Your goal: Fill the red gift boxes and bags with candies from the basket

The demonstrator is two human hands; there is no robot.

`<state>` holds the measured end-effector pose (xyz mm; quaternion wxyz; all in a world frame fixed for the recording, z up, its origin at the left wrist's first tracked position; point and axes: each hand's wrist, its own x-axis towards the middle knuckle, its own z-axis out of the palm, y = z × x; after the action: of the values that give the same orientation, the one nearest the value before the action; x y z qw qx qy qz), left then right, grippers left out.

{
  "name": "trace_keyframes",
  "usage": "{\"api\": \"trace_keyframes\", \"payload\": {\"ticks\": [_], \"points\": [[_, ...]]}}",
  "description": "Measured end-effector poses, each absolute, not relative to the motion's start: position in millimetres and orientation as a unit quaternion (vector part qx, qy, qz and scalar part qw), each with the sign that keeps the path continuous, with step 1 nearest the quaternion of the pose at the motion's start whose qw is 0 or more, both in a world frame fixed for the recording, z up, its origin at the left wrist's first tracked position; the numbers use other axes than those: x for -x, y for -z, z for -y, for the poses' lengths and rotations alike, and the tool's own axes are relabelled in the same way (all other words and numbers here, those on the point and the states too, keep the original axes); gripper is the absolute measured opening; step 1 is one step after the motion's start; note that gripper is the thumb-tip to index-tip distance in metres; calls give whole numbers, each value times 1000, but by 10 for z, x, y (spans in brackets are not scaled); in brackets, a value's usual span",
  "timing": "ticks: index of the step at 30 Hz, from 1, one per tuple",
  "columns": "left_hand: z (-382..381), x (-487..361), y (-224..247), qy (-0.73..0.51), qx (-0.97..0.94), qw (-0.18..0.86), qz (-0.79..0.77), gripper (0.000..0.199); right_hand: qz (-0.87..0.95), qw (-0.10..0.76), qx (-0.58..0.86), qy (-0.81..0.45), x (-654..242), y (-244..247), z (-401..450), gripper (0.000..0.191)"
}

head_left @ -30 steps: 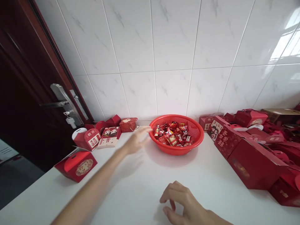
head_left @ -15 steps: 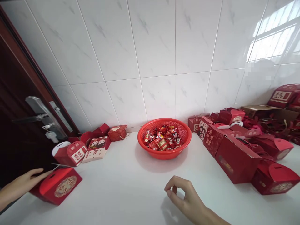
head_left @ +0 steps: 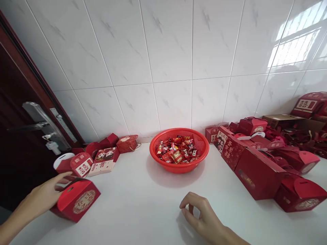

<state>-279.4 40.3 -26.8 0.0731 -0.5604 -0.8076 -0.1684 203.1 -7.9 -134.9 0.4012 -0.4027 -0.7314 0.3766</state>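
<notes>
At the lower left, my left hand (head_left: 48,192) grips a red candy box (head_left: 83,202) by its top, with the fingers partly hidden behind the flap. A round gold pattern decorates the box's front side. My right hand (head_left: 201,214) hovers low over the white table, nearest to the red basket. Its thumb and index finger curl together into a ring, and nothing shows between them. Wrapped candies (head_left: 178,149) fill the bottom of the round red plastic basket (head_left: 180,169), which stands against the tiled wall.
Several red gift boxes (head_left: 84,166) stand at the left beside a dark door (head_left: 15,149) with a metal handle. On the right, a row of larger red boxes (head_left: 258,173) borders a pile of more boxes. An open cardboard carton (head_left: 283,117) lies behind them.
My left hand and the red candy box have moved to the right, farther onto the table. The right hand has stayed almost still.
</notes>
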Motion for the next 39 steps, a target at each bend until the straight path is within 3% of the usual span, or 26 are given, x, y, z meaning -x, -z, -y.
{"api": "trace_keyframes", "payload": {"ticks": [5, 9, 12, 15, 17, 20, 24, 27, 33, 39], "points": [[-427, 2469, 193, 221, 570, 52, 790, 32, 736, 404, 406, -362, -2040, 1370, 40, 14], [-498, 1889, 48, 287, 681, 10, 674, 42, 734, 433, 404, -332, -2021, 1229, -51, 14], [-532, 1296, -79, 208, 813, -68, 539, 33, 740, 467, 375, -306, -1982, 973, -167, 16], [-552, 720, -180, 113, 917, -73, 375, 43, 761, 472, 334, -295, -1955, 637, -306, 16], [-568, 405, -210, 76, 935, -70, 340, 43, 791, 423, 306, -318, -1957, 426, -381, 18], [-622, 96, -182, 73, 928, -115, 347, 26, 847, 309, 284, -327, -1969, 197, -423, 18], [-746, -28, -24, 120, 907, -194, 353, 7, 893, 221, 311, -238, -1972, 62, -360, 15], [-819, -20, 135, 150, 903, -217, 338, 14, 906, 157, 355, -168, -2003, 29, -301, 30], [-772, -39, 317, 157, 887, -219, 375, 31, 881, 94, 458, -75, -2166, 64, -262, 37], [-613, -156, 395, 188, 832, -206, 480, 19, 849, 83, 518, -60, -2057, 120, -246, 45]]}}
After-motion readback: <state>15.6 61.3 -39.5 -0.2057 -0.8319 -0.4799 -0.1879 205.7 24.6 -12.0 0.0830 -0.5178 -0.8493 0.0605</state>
